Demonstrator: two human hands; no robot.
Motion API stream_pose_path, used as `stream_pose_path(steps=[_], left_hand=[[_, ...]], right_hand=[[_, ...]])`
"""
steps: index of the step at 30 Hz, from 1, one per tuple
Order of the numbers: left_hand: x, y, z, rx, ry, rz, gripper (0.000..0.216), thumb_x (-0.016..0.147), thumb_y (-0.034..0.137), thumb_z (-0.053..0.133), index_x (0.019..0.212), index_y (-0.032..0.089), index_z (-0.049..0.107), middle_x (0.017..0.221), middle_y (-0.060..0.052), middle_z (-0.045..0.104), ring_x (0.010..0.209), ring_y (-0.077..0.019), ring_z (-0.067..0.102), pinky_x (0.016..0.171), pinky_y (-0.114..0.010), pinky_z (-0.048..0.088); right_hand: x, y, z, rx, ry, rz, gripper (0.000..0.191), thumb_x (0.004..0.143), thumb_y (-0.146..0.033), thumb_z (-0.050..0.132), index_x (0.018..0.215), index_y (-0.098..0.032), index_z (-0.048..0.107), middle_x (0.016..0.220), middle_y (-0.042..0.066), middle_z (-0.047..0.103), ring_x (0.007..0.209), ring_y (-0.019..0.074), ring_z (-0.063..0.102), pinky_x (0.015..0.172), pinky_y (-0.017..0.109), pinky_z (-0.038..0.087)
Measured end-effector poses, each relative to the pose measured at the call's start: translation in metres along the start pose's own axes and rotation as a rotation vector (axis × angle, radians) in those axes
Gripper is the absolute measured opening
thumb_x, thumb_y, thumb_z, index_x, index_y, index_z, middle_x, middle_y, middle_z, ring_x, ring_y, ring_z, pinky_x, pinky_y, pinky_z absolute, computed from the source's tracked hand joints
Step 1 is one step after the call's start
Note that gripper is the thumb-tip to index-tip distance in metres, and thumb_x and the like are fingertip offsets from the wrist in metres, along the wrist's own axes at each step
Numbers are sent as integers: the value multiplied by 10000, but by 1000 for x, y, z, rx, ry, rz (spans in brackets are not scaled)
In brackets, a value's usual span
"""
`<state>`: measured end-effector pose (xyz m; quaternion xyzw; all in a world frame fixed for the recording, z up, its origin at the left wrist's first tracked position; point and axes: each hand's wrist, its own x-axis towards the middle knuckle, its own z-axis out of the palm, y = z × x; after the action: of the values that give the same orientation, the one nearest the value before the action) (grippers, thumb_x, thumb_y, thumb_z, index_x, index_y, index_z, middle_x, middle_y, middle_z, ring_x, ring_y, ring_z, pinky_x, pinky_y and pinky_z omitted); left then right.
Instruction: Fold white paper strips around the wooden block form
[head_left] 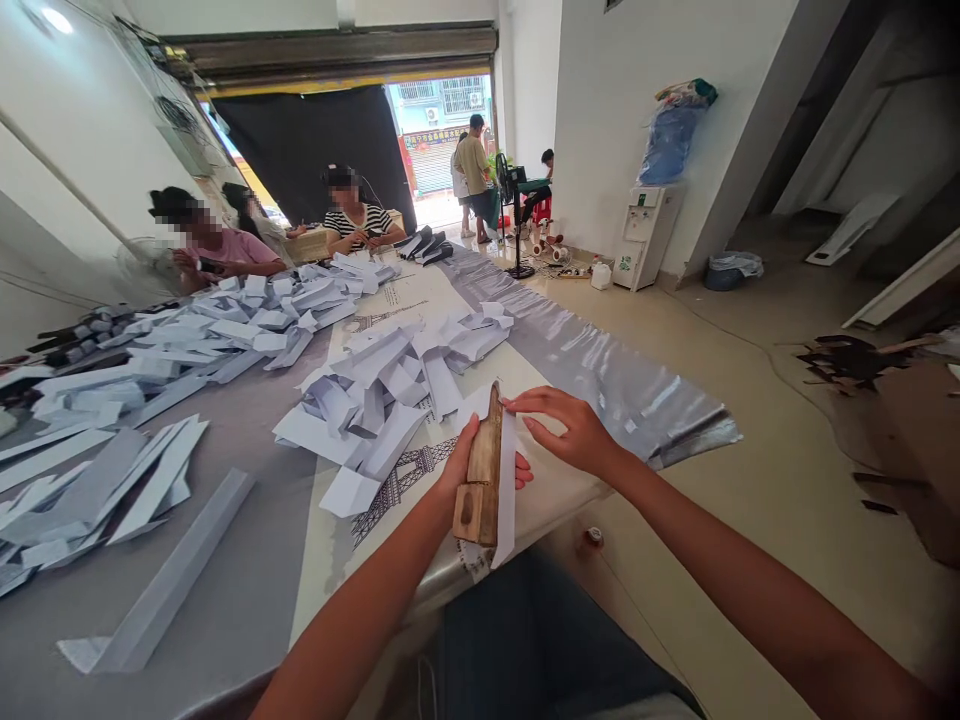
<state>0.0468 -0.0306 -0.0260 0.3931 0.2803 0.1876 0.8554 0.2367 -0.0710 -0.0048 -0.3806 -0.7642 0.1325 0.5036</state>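
Note:
My left hand is wrapped round a worn wooden block, its thumb along the near side and its fingertips showing beyond the far side. The block is long and narrow, with a smaller wooden piece at its lower end. Along its right side lies a white paper strip, held against the wood. My right hand reaches in from the right. Its index fingertip touches the strip near the block's top; the thumb is apart from it. A pile of folded white paper pieces lies just beyond the block.
A larger heap of folded paper and flat strips covers the left of the table. One long folded strip lies nearer. Co-workers sit at the far side. A fan and a water dispenser stand beyond.

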Motion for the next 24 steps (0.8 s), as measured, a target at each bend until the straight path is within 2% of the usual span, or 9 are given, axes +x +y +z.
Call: stream_pose_path(steps=[2,4,7,10,13,17,21,24], left_hand=[[-1,1,2,48,-54,-53,835,779,771,200,706,87,674,682,-129,657,616,-169,615,661,-279,473],[-4,3,3,126,-132,-123,880,806,743,111,674,86,680,665,-131,651,603,-167,607,653,-281,463],[-11,4,5,218,-229,-206,901,821,719,72,665,89,696,650,-130,652,592,-174,599,640,-287,455],[-21,5,8,258,-259,-277,860,841,694,129,679,80,708,657,-125,656,595,-177,605,644,-283,454],[-28,7,13,286,-265,-355,862,845,689,142,696,63,716,666,-137,663,613,-202,616,673,-306,456],[-30,8,15,330,-299,-405,898,826,714,123,679,53,713,656,-160,662,613,-214,610,667,-313,449],[-25,5,11,320,-346,-413,875,820,723,140,701,65,705,673,-149,663,641,-210,611,681,-310,449],[-21,3,6,272,-394,-414,898,801,746,118,697,62,691,660,-146,654,631,-213,603,649,-324,453]], right_hand=[[7,4,-4,129,20,118,273,855,-310,571,1114,-247,632,1016,64,689,957,200,639,896,393,498],[16,8,-10,301,-33,194,358,788,-317,661,1129,-225,605,916,42,670,848,164,646,812,334,524],[29,10,-23,418,-267,213,463,744,-294,704,1187,-236,585,977,28,609,751,100,610,731,270,524],[41,3,-40,344,-559,119,339,758,-293,687,1094,-256,672,1246,65,522,941,132,598,836,293,499],[49,-6,-50,295,-734,46,269,735,-285,708,1004,-268,719,1230,44,594,1111,187,552,968,344,432],[49,-11,-49,345,-736,97,249,724,-290,715,972,-271,735,1043,25,713,1147,207,555,1006,371,412],[43,-11,-46,370,-700,218,186,736,-306,702,914,-280,750,1012,19,728,1172,219,553,981,372,439],[39,-11,-44,373,-658,212,197,727,-286,719,922,-274,748,990,24,734,1165,221,560,965,365,452]])
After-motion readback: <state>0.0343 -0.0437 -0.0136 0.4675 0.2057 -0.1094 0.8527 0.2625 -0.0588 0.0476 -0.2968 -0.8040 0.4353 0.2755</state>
